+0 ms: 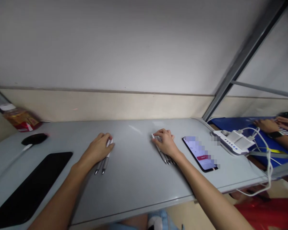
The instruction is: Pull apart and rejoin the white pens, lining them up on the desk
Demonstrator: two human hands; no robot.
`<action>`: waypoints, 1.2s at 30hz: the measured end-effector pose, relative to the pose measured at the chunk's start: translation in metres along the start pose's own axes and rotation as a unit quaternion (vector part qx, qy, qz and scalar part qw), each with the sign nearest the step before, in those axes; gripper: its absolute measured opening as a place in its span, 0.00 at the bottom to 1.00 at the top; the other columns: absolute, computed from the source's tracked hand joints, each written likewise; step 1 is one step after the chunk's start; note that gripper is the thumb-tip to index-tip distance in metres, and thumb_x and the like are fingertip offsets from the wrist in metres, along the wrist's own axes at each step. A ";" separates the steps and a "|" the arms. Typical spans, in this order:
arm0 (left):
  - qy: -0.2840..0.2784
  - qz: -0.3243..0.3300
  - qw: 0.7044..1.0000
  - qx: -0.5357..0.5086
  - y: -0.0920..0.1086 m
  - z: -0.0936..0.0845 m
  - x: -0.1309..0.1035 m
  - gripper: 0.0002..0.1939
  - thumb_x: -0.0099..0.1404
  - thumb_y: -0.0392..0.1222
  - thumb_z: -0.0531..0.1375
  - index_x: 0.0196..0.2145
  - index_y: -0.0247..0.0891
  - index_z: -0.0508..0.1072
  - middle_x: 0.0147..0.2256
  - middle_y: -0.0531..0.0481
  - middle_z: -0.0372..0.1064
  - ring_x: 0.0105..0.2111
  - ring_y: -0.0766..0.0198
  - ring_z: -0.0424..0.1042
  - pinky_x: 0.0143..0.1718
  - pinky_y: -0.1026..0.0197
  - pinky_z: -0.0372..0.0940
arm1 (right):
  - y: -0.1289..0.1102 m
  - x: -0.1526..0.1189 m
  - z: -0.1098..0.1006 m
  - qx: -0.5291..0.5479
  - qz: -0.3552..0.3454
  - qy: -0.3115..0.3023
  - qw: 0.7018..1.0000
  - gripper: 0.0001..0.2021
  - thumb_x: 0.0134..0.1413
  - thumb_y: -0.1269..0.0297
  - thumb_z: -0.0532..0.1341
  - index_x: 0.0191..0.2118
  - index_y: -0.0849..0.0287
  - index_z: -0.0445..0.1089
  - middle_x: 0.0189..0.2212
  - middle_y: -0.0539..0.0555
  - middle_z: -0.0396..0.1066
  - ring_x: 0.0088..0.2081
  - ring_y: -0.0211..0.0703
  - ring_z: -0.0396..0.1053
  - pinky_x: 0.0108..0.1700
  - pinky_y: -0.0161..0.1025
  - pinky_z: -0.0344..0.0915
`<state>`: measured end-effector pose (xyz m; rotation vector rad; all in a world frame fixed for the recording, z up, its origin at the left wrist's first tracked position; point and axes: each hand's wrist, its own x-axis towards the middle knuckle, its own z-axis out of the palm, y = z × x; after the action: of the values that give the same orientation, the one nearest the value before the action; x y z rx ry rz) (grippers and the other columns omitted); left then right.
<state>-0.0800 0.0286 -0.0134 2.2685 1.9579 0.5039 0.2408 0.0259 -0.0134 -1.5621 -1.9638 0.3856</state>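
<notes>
My left hand [102, 146] rests low over the grey desk with its fingers curled and closed at the upper ends of two silver-and-white pens [106, 164]. Their metal tips point toward the desk's front edge. To the right, my right hand [166, 142] is bent over a bunch of several similar pens [162, 156], thumb and fingers around their white ends. The palm and fingers cover much of this bunch. A lit phone [199, 153] lies just right of my right forearm.
At left are a black mat [31, 190], a dark rounded device [34, 139] with a white cable, and a tilted drink bottle [20, 118]. A power strip [231, 142] with white chargers sits at the right edge. Beyond the metal frame, another person's hands [268, 126] show.
</notes>
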 end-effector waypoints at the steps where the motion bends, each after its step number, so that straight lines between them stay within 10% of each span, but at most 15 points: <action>1: 0.000 0.000 1.000 0.001 0.000 0.001 0.000 0.13 0.61 0.50 0.54 0.39 0.40 0.68 0.36 0.48 0.64 0.33 0.60 0.69 0.38 0.58 0.63 | 0.000 0.000 0.000 -0.021 0.000 -0.007 1.000 0.13 0.57 0.58 0.60 0.45 0.54 0.75 0.48 0.59 0.66 0.50 0.54 0.57 0.49 0.50 0.52; 25: 0.027 -0.025 0.998 0.043 0.011 -0.009 -0.004 0.12 0.60 0.52 0.55 0.30 0.40 0.67 0.36 0.44 0.67 0.40 0.51 0.66 0.40 0.53 0.62 | 0.006 0.000 -0.006 -0.025 -0.004 -0.027 0.999 0.14 0.53 0.58 0.64 0.47 0.50 0.73 0.49 0.58 0.64 0.52 0.54 0.55 0.50 0.49 0.49; 36: 0.041 0.062 0.996 0.052 0.052 0.001 -0.016 0.14 0.66 0.50 0.52 0.29 0.39 0.69 0.37 0.45 0.70 0.42 0.52 0.63 0.43 0.50 0.56 | -0.011 -0.008 -0.008 -0.004 -0.077 -0.008 0.997 0.12 0.56 0.59 0.62 0.46 0.51 0.73 0.49 0.58 0.65 0.51 0.53 0.57 0.50 0.50 0.53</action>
<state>-0.0321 0.0044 -0.0024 2.4823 1.9320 0.5265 0.2378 0.0141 -0.0028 -1.4063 -2.0836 0.3270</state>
